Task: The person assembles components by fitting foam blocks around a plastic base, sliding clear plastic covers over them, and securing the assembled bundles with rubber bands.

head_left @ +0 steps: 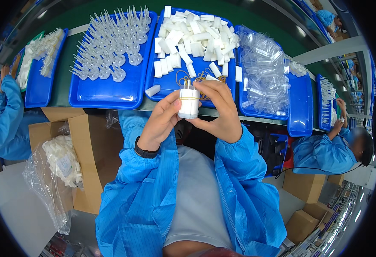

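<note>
Between my hands, above the tray's front edge, is a white plug adapter [188, 105] with two prongs pointing away from me. A yellow rubber band runs around its middle. My left hand [161, 119] pinches its left side. The fingers and thumb of my right hand [222, 112] close on its right side. Just beyond, a blue tray [164, 88] bears a heap of white plastic sleeves [196, 36] and some loose yellow rubber bands [205, 76]. One white sleeve [153, 90] lies apart at that tray's near left corner.
To the left, a blue tray [104, 96] holds clear pronged parts [115, 47]. On the right, another tray [263, 112] is heaped with transparent plastic sleeves [265, 73]. A cardboard box [83, 150] with bagged white parts stands at lower left. Co-workers in blue sleeves sit on both sides.
</note>
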`<state>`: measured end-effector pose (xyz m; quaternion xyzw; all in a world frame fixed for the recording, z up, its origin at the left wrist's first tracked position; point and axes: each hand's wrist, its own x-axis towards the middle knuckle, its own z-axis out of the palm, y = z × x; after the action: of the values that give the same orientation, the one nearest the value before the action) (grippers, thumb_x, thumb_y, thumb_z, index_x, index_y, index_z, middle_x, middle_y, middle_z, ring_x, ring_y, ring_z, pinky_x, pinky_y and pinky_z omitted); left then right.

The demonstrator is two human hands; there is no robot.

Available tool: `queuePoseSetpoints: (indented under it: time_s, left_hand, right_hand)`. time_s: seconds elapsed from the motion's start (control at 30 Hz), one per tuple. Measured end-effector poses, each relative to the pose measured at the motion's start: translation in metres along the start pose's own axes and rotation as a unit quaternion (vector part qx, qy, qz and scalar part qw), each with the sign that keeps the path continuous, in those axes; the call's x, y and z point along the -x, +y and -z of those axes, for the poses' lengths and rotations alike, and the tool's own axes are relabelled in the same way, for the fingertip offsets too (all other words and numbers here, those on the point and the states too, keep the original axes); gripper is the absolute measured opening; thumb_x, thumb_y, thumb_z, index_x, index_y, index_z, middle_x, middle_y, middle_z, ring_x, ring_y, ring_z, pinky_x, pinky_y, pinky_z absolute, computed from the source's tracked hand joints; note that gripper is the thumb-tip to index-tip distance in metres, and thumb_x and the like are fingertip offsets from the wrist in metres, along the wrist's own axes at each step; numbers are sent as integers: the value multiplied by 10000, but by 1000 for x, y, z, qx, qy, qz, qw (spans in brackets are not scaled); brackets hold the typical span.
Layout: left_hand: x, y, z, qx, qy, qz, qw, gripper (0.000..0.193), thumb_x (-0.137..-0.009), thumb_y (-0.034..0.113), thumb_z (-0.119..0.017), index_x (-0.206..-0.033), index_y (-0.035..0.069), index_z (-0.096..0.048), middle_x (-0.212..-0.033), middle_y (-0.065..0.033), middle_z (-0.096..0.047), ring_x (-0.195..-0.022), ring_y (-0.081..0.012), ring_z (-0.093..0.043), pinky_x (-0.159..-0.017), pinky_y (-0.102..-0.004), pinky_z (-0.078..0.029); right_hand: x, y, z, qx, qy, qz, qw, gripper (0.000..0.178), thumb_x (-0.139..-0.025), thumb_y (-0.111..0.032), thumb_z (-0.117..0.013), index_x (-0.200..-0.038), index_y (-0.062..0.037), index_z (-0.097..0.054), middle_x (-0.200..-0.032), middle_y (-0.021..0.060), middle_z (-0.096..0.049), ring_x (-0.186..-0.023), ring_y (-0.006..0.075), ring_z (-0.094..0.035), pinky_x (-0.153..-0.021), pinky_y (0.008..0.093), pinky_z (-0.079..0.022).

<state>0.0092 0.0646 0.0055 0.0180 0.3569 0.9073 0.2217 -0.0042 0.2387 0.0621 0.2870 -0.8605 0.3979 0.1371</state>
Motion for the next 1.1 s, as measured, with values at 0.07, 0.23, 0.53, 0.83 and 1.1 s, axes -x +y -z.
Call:
queuePoseSetpoints:
  time_s: [0.07, 0.23, 0.53, 0.83, 1.1]
  left_hand:
    - [0, 3, -3, 11, -22, 18, 1000, 468, -951, 219, -497, -1336, -18, -377, -1178, -128, -560, -1059, -198, -579, -898, -312, -479]
    - [2, -5, 0, -78, -24, -27, 996, 456, -961, 218, -469, -1338, -18, -368, -1200, -156, -550, -1059, -250, -588, -889, -343, -493]
    - [1, -5, 1, 69, -72, 14, 995, 510, -977, 280, -417, -1387, 13, -274, -1219, -214, -530, -1088, -307, -577, -892, -375, -503]
    - [3, -13, 8, 171, -118, 50, 977, 526, -985, 333, -370, -1395, 24, -256, -1210, -239, -529, -1059, -307, -591, -862, -376, -520]
    - [-2, -23, -3, 210, -142, 71, 965, 553, -974, 347, -388, -1402, 23, -256, -1190, -233, -541, -1013, -332, -583, -885, -433, -466]
  right_hand:
    - [1, 2, 2, -8, 2, 6, 1000, 688, -544, -111, -813, -1186, -78, -567, -1124, 91, -547, -1028, 272, -528, -878, 376, -409]
    - [-1, -3, 3, 68, -32, 16, 997, 690, -539, -83, -826, -1181, -58, -573, -1126, 108, -553, -1049, 291, -523, -923, 384, -407]
    - [3, 2, 4, -13, 16, 13, 1000, 709, -534, -155, -841, -1184, -75, -570, -1099, 93, -540, -1022, 280, -512, -875, 371, -411]
    - [14, -3, 4, -190, -3, -33, 981, 934, -580, -156, -834, -1380, -73, -359, -1233, 126, -488, -1162, 276, -460, -963, 378, -379]
    - [32, 11, 5, -519, 10, -217, 827, 723, -849, -106, -635, -1443, -65, -225, -1329, 117, -443, -1104, 198, -496, -905, 342, -418]
